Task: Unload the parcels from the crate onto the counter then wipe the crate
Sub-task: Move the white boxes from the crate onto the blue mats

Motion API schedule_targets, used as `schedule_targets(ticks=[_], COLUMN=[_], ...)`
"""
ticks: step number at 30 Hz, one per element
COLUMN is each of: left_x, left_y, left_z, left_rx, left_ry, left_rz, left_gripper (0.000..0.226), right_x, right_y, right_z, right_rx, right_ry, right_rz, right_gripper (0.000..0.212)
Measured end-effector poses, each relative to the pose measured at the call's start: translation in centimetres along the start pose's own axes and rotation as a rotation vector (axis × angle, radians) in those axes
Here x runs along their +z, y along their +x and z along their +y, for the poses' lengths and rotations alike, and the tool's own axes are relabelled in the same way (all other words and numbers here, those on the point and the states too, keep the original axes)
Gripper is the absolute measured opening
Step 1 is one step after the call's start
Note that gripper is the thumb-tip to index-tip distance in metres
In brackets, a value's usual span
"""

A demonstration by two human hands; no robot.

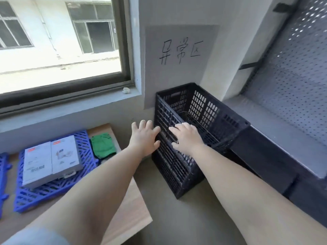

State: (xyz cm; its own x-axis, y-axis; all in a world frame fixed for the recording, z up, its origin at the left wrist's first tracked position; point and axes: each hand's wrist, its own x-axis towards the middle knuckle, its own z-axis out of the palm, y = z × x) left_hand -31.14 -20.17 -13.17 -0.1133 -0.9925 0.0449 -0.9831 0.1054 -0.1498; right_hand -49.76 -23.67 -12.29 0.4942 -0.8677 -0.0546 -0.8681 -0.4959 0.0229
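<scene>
So the black slotted plastic crate (192, 131) is standing on the concrete floor, tucked into the corner under the handwritten paper sign (180, 52), with a dark low bench (261, 156) right beside it. Both hands are reached out to its near top edge. The left hand (144, 137) is spread flat with fingers straight against the outside of the near wall, just below the rim. The right hand (186, 137) is laid over the rim with fingers loosely extended; nothing is actually gripped by either one yet, as far as can be seen.

Handling-wise: the crate looks rigid, ribbed and light, probably an easy two-hand lift. Not slippery either, since all those slots give fingers something to hook. A cut-out handle slot can be seen in the far end wall, beyond the right hand, and presumably a matching one sits on the near end, so those would be the better places to grab than the thin rim. The inside looks mostly emptied, though the bottom can't be fully seen.

The two grey flat parcels (51, 160) are already laid side by side on a blue plastic grid mat (53, 188) on the wooden counter (134, 209), well off to the left of the left hand. Stiff cartons, probably light. A green cloth (102, 145) is sitting just past them, nearer the hands, likely meant for the wiping.
</scene>
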Motion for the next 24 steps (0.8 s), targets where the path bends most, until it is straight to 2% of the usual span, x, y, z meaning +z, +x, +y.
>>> schedule_targets(ticks=[5, 11, 17, 24], left_x=[-1.6, -3.4, -3.3, 1.1], left_y=[3.3, 8.0, 13.5, 22.7], left_z=[11.0, 18.4, 21.5, 21.5], left_rx=[0.069, 0.07, 0.091, 0.083], left_ry=[0.004, -0.008, -0.013, -0.05], left_rz=[0.049, 0.071, 0.055, -0.029], left_gripper=[0.06, 0.063, 0.058, 0.057], right_x=[-1.0, -2.9, -1.4, 2.0], right_y=[-5.7, -7.3, -4.2, 4.0], right_z=[10.5, 19.7, 24.6, 28.9], right_rx=[0.037, 0.053, 0.1, 0.066], right_ry=[-0.042, -0.059, 0.015, -0.027], right_rz=[0.027, 0.073, 0.029, -0.087], right_gripper=[0.066, 0.066, 0.067, 0.071])
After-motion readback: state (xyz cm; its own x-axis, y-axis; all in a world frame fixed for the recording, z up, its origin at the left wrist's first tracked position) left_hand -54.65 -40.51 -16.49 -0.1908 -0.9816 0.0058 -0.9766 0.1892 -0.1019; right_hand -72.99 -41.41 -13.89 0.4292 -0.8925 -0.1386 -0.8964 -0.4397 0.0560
